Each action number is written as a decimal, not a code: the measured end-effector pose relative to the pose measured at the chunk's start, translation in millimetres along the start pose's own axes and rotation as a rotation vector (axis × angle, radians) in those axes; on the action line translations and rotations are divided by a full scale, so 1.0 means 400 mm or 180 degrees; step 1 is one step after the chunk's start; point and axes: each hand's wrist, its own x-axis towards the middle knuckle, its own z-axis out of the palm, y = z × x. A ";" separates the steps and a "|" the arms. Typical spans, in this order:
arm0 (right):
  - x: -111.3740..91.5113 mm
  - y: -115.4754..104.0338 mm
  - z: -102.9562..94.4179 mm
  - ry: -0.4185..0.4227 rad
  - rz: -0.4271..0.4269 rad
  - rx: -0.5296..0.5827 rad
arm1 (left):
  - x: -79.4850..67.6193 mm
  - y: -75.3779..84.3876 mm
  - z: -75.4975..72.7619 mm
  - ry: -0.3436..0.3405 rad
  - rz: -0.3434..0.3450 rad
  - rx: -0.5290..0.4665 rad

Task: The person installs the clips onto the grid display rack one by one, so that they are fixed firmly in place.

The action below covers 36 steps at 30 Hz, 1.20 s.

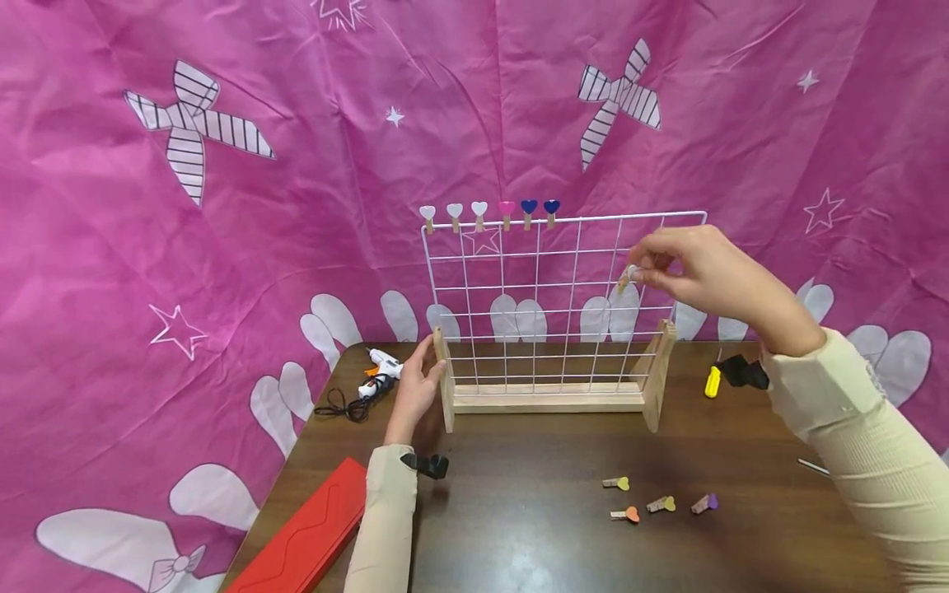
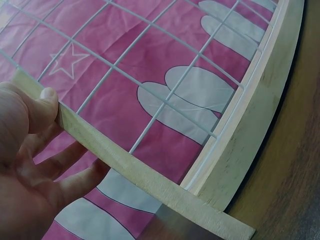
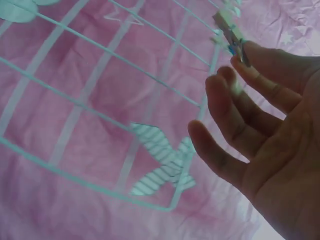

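A white wire grid (image 1: 556, 288) stands upright in a wooden stand (image 1: 549, 403) on the table. Along its top wire, from the left, sit three mini clothespins with white hearts (image 1: 455, 212), one with a pink heart (image 1: 507, 209) and two with dark blue hearts (image 1: 529, 207). My left hand (image 1: 418, 383) holds the stand's left upright (image 2: 125, 162), thumb on the near side and fingers behind. In front of the grid's right half, my right hand (image 1: 685, 268) pinches a small wooden clothespin (image 3: 230, 32) between thumb and index finger; its other fingers are loosely bent.
Loose mini clothespins with yellow (image 1: 621, 483), orange (image 1: 631, 515) and purple hearts (image 1: 712, 501) lie at the front right. A glue gun (image 1: 381, 371) with a black cord lies back left, a red case (image 1: 304, 531) front left. A yellow-handled tool (image 1: 712, 382) is at right.
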 end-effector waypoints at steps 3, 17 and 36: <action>0.050 -0.006 -0.021 0.0055 -0.0008 -0.0199 | 0.000 -0.008 0.000 0.0008 -0.0022 0.0019; 0.232 -0.022 -0.063 -0.0209 0.0107 -0.0681 | -0.025 0.077 -0.009 -0.0116 -0.0075 -0.0030; 0.283 -0.006 -0.024 -0.0481 0.0181 -0.0768 | -0.026 0.078 -0.009 -0.0056 0.0112 -0.0080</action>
